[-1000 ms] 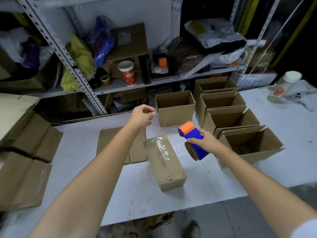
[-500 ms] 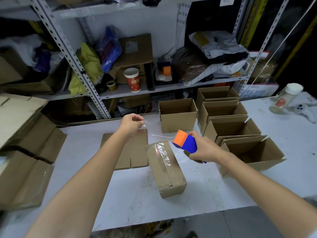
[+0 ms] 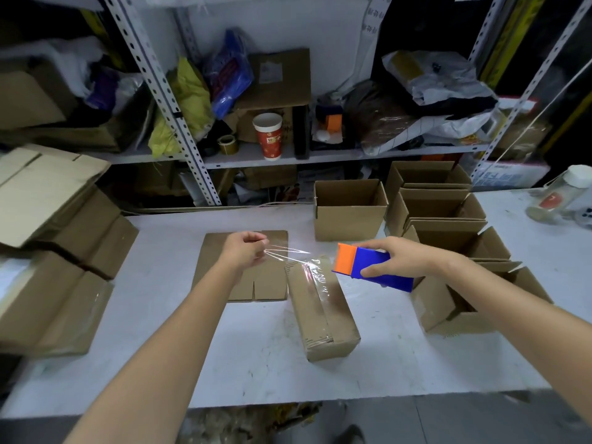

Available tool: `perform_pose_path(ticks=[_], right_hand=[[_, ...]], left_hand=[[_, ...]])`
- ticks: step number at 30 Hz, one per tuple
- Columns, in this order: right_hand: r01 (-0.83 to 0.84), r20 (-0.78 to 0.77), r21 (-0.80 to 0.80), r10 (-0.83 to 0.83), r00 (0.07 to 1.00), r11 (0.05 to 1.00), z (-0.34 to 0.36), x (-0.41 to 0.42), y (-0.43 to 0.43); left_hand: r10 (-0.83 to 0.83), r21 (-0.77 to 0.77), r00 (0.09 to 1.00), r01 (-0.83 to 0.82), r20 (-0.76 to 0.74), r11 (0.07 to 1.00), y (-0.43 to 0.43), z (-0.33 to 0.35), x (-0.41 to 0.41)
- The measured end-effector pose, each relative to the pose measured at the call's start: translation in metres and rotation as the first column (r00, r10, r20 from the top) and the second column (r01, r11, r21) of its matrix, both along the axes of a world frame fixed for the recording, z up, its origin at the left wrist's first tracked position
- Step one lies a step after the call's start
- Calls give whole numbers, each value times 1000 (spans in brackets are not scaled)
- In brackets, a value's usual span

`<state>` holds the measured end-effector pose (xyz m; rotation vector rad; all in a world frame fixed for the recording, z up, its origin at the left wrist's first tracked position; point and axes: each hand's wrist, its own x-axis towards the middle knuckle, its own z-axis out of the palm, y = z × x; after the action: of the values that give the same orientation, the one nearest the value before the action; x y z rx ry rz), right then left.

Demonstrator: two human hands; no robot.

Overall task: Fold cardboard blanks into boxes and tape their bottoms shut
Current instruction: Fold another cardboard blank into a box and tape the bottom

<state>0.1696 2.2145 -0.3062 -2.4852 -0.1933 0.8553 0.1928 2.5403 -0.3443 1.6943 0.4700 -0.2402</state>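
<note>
While the left hand (image 3: pixel 245 251) pinches the free end of a clear tape strip (image 3: pixel 288 253) between curled fingers, the right hand (image 3: pixel 403 259) grips the blue tape dispenser (image 3: pixel 373 267) with fingers wrapped around its body. The dispenser hangs above the far end of the closed box (image 3: pixel 322 310); its long axis lies nearly left to right and its orange end points to the left hand. The strip is stretched between hand and dispenser. The box lies on the white table (image 3: pixel 256 363) with its taped bottom up; its long axis runs from the far side toward the person, the near end turned a little to the right. A flat blank (image 3: pixel 243 274) lies just beside it on the left, under the left hand
</note>
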Motion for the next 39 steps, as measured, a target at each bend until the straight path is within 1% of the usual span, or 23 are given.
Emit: perform_pose_path(ticks=[2, 4, 7, 11, 14, 17, 21, 24, 25, 26, 29, 30, 31, 33, 34, 35, 36, 37, 39], right_hand=[[7, 32, -39, -5, 999, 999, 4, 12, -1], [-24, 56, -93, 29, 998, 995, 10, 26, -1], [-100, 47, -183, 110, 993, 978, 18, 47, 1], [-155, 41, -265, 172, 984, 952, 17, 70, 6], [-164, 16, -278, 175, 984, 947, 8, 83, 8], [-194, -11, -286, 199, 980, 939, -3, 90, 10], [-220, -42, -310, 218, 975, 925, -14, 95, 13], [-214, -63, -286, 205, 977, 934, -26, 95, 14], [-208, -70, -276, 196, 978, 938, -29, 94, 13], [-202, -75, -265, 189, 979, 943, -31, 93, 13], [-165, -92, -247, 147, 985, 955, -35, 88, 11], [-150, -92, -243, 131, 987, 958, -36, 86, 10], [-137, -91, -236, 119, 989, 962, -36, 84, 9], [-120, -90, -221, 103, 991, 968, -37, 77, 9], [-114, -88, -215, 97, 991, 970, -36, 73, 9], [-105, -83, -211, 89, 993, 972, -35, 68, 9], [-93, -74, -206, 80, 994, 974, -35, 63, 10], [-81, -69, -199, 68, 995, 977, -34, 58, 10], [-69, -85, -194, 54, 995, 979, -34, 48, 9]], left_hand=[[38, -6, 999, -38, -13, 999, -1, -8, -4], [69, -2, 997, -69, -31, 998, -3, -16, -8], [107, -12, 992, -108, -59, 994, -7, -29, -14], [158, -24, 986, -160, -61, 987, -16, -40, -16], [200, -24, 978, -202, -63, 979, -18, -44, -12], [229, 12, 969, -229, -88, 973, -17, -51, -7], [261, 61, 952, -254, -160, 965, -26, -70, -6], [276, 46, 934, -273, -226, 961, -33, -87, -6], [271, 45, 934, -268, -232, 962, -36, -90, -6], [255, 79, 938, -243, -233, 967, -40, -92, -5], [118, 292, 966, -48, -229, 955, -46, -85, -6], [78, 343, 965, 14, -251, 939, -46, -82, -9], [65, 370, 962, 39, -267, 928, -45, -82, -13], [92, 358, 966, 1, -242, 934, -41, -83, -17], [107, 307, 970, -36, -220, 951, -41, -86, -18], [108, 224, 971, -59, -213, 973, -43, -85, -20], [87, 157, 974, -54, -210, 986, -45, -82, -23], [43, 134, 978, -16, -203, 991, -46, -82, -23], [-75, 177, 981, 107, -177, 978, -48, -82, -27]])
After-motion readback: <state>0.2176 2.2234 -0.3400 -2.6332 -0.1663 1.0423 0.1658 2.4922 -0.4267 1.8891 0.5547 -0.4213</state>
